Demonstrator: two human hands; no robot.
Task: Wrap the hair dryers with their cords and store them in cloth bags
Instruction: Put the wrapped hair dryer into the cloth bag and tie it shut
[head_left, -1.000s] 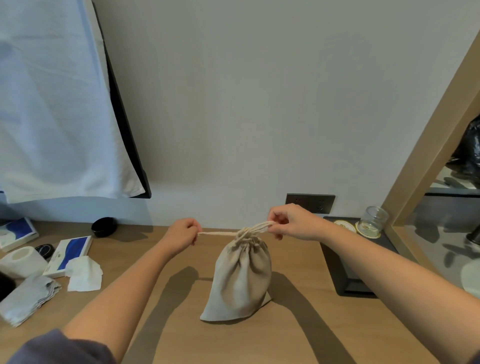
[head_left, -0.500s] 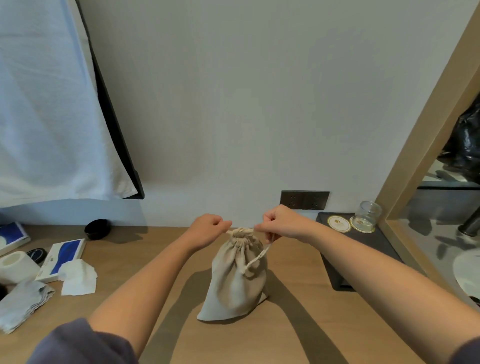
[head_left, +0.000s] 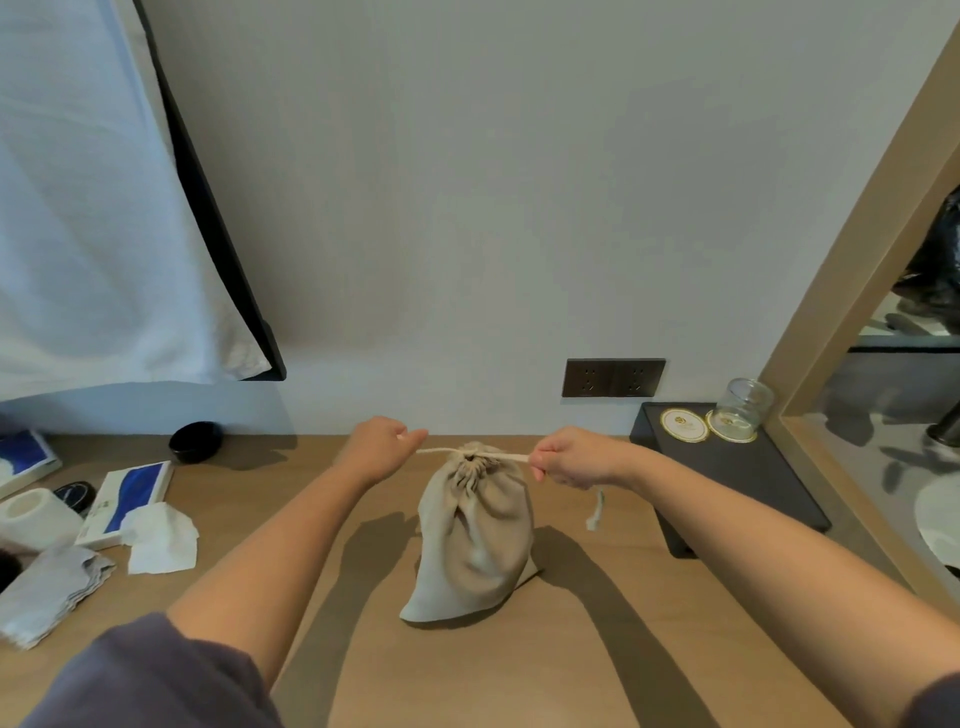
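A beige cloth bag (head_left: 474, 535) stands upright on the wooden table (head_left: 571, 649), bulging, its mouth gathered tight at the top. Whatever is inside is hidden. A pale drawstring (head_left: 501, 456) runs out of the mouth to both sides. My left hand (head_left: 379, 447) pinches the left end of the drawstring just left of the bag's top. My right hand (head_left: 576, 458) grips the right end, and a loose tail hangs below that fist. The string is stretched level between the two hands.
Left on the table lie a white tissue (head_left: 163, 540), a blue-and-white box (head_left: 127, 499), a grey cloth (head_left: 49, 592), a paper roll (head_left: 31, 517) and a black bowl (head_left: 196, 441). A black tray (head_left: 737, 478) with coasters and a glass jar (head_left: 743, 410) sits right. A wall socket (head_left: 613, 377) is behind.
Half a second ago both hands were close together at the bag's mouth; now they have moved apart sideways, and the drawstring is drawn taut with the mouth cinched.
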